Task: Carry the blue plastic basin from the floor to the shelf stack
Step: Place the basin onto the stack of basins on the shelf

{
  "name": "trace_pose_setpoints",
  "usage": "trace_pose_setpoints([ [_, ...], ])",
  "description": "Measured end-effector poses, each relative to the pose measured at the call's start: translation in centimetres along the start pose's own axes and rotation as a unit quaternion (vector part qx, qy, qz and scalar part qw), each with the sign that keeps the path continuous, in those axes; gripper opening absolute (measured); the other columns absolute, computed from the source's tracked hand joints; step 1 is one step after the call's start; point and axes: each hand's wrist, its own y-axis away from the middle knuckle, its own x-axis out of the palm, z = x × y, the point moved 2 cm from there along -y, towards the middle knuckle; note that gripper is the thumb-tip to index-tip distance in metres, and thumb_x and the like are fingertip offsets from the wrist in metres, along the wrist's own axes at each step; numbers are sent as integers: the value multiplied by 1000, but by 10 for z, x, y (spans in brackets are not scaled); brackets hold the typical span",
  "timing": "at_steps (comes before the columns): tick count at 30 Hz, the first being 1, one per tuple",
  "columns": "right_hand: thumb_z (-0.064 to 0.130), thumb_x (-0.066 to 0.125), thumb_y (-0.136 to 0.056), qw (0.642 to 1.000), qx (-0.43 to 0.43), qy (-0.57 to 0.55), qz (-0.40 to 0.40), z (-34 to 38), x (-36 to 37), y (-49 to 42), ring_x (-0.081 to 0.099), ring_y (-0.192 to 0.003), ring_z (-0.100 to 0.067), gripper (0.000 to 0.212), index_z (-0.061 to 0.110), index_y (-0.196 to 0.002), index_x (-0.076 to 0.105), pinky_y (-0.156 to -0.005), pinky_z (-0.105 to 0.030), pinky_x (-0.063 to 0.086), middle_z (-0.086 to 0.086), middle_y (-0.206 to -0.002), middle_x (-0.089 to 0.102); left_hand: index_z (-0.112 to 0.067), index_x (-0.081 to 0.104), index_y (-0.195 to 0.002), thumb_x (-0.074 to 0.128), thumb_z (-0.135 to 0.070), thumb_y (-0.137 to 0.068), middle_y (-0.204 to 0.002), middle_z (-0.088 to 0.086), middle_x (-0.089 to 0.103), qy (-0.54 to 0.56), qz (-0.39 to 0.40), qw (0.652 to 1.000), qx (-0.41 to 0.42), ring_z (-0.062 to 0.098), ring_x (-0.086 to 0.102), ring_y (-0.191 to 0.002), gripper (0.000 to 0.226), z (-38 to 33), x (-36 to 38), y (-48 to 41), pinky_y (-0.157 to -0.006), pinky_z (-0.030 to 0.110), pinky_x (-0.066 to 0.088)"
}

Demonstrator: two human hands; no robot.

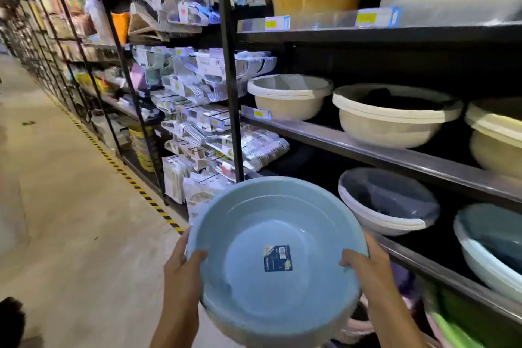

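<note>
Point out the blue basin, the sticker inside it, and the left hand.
blue basin [254, 223]: head view, on its inner wall above the base.
sticker [278, 258]: head view, on the label's middle.
left hand [185, 265]: head view, on the back of the hand at the rim.

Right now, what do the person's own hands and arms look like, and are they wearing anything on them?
Both are bare. The left hand and right hand show no gloves, rings or watch that I can make out, and the forearms carry no sleeves as far as the frame reaches. No markings or straps are visible; the picture is slightly blurred, so fine details could be missed.
</note>
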Motion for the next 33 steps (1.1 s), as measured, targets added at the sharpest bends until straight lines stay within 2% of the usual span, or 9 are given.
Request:
trace_pose_setpoints([
  [3, -7, 62, -72, 999, 12, -11, -39, 4, 31, -13, 68, -83, -23, 53, 31, -107, 73, -58, -30, 50, 8, -84, 77, -35, 75, -122, 61, 3, -86, -119, 3, 76, -8, 46, 999, -5, 30, 73, -102, 54, -16, 10, -57, -81, 43, 60],
  [6, -5, 62, -70, 996, 24, -37, -73, 4, 53, -26, 67, -85, -24, 51, 28, -108, 72, -61, -32, 50, 3, -90, 78, -41, 76, -103, 59, 6, -87, -113, 5, 77, -25, 83, 996, -11, 33, 72, -101, 52, -24, 29, -105, -86, 47, 59],
  [8, -9, 60, -76, 995, 28, -46, -85, 2, 62, -42, 67, -88, -25, 50, 28, -106, 72, -65, -34, 50, 0, -95, 78, -37, 76, -106, 59, 6, -88, -114, 8, 77, -29, 109, 993, -20, 34, 71, -101, 50, -23, 44, -137, -92, 50, 58],
  [14, 9, 63, -60, 992, 34, -52, -109, 2, 84, -104, 66, -85, -21, 58, 29, -114, 71, -51, -24, 49, 11, -83, 78, -27, 78, -115, 59, 6, -86, -105, 5, 81, -49, 174, 983, -24, 26, 76, -90, 48, -4, 105, -225, -72, 37, 59],
  [17, -1, 61, -74, 990, 46, -70, -109, 0, 93, -145, 68, -87, -25, 57, 33, -119, 70, -53, -28, 52, 6, -88, 79, -35, 79, -112, 61, 2, -86, -99, -5, 82, -47, 188, 981, -30, 16, 78, -79, 49, 3, 132, -256, -61, 29, 59],
  [21, -5, 57, -78, 990, 45, -80, -106, 4, 110, -182, 72, -88, -25, 60, 36, -121, 70, -57, -30, 57, 0, -100, 79, -39, 79, -110, 62, -2, -87, -107, 3, 81, -52, 202, 978, -26, 31, 76, -93, 47, 6, 156, -292, -77, 47, 62],
  [25, -11, 51, -81, 989, 23, -87, -116, 7, 126, -206, 73, -66, -7, 56, 17, -127, 67, -46, -20, 52, -10, -106, 77, -31, 75, -122, 63, -3, -89, -116, 9, 78, -51, 222, 973, -24, 37, 74, -103, 44, 13, 173, -328, -90, 59, 60],
  [30, -11, 48, -85, 983, 0, -97, -157, -8, 149, -227, 70, -58, 0, 52, 13, -129, 64, -44, -16, 49, -6, -102, 74, -28, 76, -121, 64, -4, -89, -114, 11, 79, -36, 253, 966, -30, 40, 74, -106, 42, 34, 195, -371, -92, 57, 60],
  [33, -9, 48, -85, 977, -21, -104, -185, -23, 166, -235, 71, -58, -1, 52, 16, -127, 66, -43, -16, 49, 3, -88, 79, -25, 75, -125, 65, -3, -89, -116, 13, 78, -27, 278, 960, -24, 40, 73, -106, 43, 51, 202, -399, -89, 53, 61],
])
